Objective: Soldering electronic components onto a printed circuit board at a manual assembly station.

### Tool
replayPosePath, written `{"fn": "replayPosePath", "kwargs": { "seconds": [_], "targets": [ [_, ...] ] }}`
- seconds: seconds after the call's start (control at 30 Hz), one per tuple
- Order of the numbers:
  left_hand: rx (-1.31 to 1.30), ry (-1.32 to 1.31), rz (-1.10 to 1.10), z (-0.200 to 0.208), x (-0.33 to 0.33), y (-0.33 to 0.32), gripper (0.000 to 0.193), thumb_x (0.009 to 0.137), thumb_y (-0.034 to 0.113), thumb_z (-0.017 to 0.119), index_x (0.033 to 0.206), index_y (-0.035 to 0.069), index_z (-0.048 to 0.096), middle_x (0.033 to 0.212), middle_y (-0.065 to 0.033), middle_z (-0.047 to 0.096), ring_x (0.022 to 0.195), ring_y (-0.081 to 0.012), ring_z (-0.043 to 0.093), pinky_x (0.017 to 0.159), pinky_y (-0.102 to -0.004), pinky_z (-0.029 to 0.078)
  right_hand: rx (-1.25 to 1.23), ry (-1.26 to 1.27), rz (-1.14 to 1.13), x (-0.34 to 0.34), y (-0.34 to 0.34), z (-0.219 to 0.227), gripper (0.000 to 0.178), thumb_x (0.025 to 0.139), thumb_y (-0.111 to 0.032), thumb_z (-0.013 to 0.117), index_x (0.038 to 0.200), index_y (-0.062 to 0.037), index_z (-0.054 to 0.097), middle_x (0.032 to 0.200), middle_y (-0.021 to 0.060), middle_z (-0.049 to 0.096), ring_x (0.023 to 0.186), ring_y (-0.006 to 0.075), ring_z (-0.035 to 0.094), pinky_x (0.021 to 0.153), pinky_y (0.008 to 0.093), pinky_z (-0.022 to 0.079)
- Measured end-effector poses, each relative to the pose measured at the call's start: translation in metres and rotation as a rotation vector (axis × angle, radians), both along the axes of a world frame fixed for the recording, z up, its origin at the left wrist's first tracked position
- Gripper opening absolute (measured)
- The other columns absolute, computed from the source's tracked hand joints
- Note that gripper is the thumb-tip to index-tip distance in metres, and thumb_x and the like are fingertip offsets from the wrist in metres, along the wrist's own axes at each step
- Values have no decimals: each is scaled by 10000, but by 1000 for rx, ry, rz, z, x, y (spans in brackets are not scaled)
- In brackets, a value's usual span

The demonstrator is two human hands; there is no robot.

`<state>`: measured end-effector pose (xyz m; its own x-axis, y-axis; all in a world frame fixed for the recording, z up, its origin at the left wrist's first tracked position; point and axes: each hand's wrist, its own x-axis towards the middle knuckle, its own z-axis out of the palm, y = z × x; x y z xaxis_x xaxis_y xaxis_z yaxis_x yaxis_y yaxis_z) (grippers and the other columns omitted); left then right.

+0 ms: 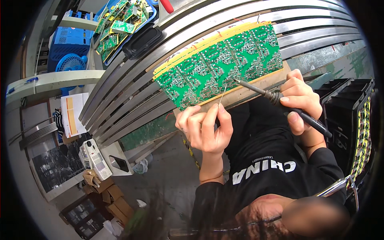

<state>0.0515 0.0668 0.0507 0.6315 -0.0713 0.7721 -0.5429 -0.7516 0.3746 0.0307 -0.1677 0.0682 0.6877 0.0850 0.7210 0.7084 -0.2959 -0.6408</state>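
A long green circuit board panel (208,72) lies solder side up, with yellow strips along its far and near edges. In my right hand (301,105) is a black-handled soldering iron (262,93), its tip touching or just over the panel's near middle part. My left hand (206,128) is closed at the panel's near edge, pinching a thin solder wire (223,96) between thumb and forefinger. The wire's far end points up at the board close to the iron tip. Exact contact between wire, tip and joint is too small to tell.
Metal rails (132,88) run beneath and beyond the panel. At the far left, a blue bin (150,16) holds several boards beside a black tray (144,42). Further left are a blue fan (72,64) and a white boxy device (96,160). Black racks (344,116) stand at right.
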Motion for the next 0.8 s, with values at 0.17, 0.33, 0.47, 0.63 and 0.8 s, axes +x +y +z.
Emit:
{"fn": "replayPosePath", "kwargs": {
  "seconds": [0.17, 0.33, 0.47, 0.63, 0.8],
  "targets": [
    [-17, -1, -4, -5, 0, 1, 161, 771, 28, 757, 880, 141, 717, 787, 13, 496, 920, -226, 592, 906, -449, 460, -43, 6, 14, -4, 4, -5, 236, 833, -171, 634, 990, -14, 711, 782, 107, 644, 661, 234, 549, 786, 420, 435],
    [-7, -23, -2, -5, 2, 4, 166, 766, 31, 754, 879, 144, 712, 796, 12, 501, 927, -227, 596, 911, -444, 461, -14, 5, 12, -3, 5, -8, 242, 828, -165, 633, 998, -9, 706, 784, 111, 638, 666, 242, 546, 784, 436, 437],
    [6, -20, -8, -4, 3, 2, 167, 762, 36, 755, 879, 146, 708, 816, 8, 517, 929, -231, 594, 918, -447, 459, 69, 2, 10, -2, 4, -11, 253, 823, -160, 633, 1010, -4, 703, 790, 117, 635, 675, 249, 542, 784, 450, 439],
    [-12, -22, -10, -3, 4, -3, 162, 764, 48, 755, 884, 143, 702, 872, -2, 566, 975, -248, 605, 936, -457, 458, 142, 2, 29, -1, 2, -15, 263, 817, -154, 631, 1019, 1, 698, 801, 127, 633, 689, 257, 538, 791, 464, 443],
    [-9, -15, -50, -2, 5, -7, 156, 773, 50, 752, 890, 139, 698, 939, -13, 612, 1029, -273, 613, 951, -469, 455, 134, 3, 7, -3, -2, -14, 260, 815, -151, 630, 1014, 2, 697, 804, 130, 633, 691, 257, 530, 800, 461, 444]
  ]
}}
